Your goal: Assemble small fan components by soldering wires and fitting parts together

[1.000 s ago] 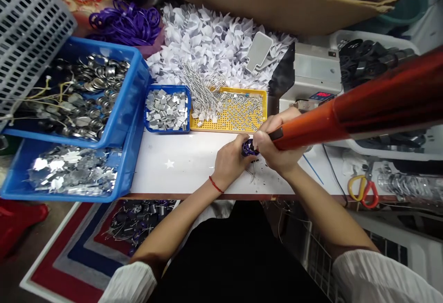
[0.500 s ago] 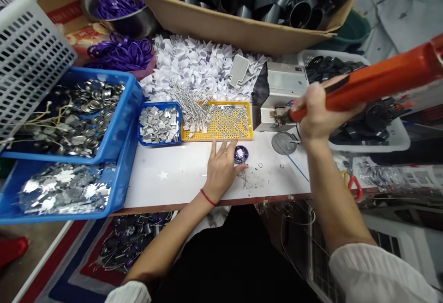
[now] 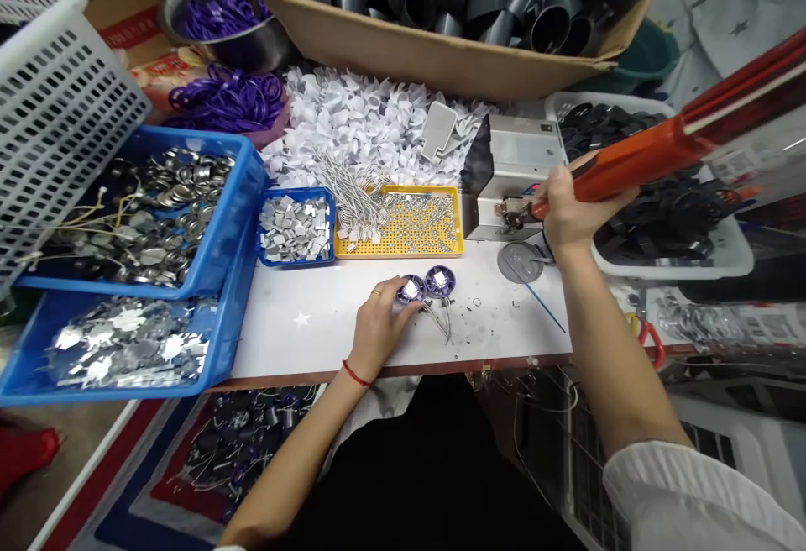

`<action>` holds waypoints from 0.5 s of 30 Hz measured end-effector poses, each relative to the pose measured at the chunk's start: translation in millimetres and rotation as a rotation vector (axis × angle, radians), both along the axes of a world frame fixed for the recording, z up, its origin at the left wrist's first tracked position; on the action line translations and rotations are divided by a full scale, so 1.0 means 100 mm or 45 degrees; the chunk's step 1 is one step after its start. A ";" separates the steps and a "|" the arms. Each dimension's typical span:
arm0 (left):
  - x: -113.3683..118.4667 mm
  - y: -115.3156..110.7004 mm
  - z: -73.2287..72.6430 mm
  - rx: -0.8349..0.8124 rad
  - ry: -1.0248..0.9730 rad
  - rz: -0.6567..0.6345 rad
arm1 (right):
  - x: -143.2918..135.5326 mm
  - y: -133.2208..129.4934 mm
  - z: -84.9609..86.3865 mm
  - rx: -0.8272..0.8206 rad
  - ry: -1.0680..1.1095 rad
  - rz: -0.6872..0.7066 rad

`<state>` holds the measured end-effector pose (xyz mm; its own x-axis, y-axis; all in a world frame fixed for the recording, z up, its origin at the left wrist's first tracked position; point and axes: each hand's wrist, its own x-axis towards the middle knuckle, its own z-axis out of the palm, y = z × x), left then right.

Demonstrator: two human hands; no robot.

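Note:
Thumb and fingers of my left hand (image 3: 378,324) pinch the left one of two round purple parts (image 3: 411,289), each with a white square in its centre. The other purple part (image 3: 440,281) lies touching or very close on its right, and thin wires trail from both towards the table's front edge. My right hand (image 3: 576,207) is wrapped round a red-orange tool (image 3: 635,160), whose tip is at the front of a metal box machine (image 3: 520,152). Below that tip, a round grey disc (image 3: 520,262) lies on the white table.
A yellow tray (image 3: 419,250) of small metal pieces and a small blue tray (image 3: 295,260) of silver plates stand behind my left hand. Larger blue trays (image 3: 243,198) are at left, a cardboard box (image 3: 441,60) at the back, red-handled scissors (image 3: 655,345) at right.
My left hand has moved left and closed on a purple part, which now shows beside the other one. The red-orange tool has shifted slightly, still in my right hand.

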<state>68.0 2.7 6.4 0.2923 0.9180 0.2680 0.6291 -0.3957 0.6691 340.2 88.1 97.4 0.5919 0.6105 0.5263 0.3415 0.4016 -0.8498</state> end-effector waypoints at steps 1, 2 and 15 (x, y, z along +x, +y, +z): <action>0.01 0.01 0.01 0.004 -0.002 -0.008 | -0.03 -0.02 0.04 0.038 -0.017 -0.054; 0.01 0.01 0.02 0.005 -0.008 -0.010 | -0.10 -0.06 0.07 0.081 -0.024 -0.075; 0.02 -0.03 0.06 -0.072 -0.043 -0.046 | -1.32 -0.43 0.01 -0.029 0.109 0.616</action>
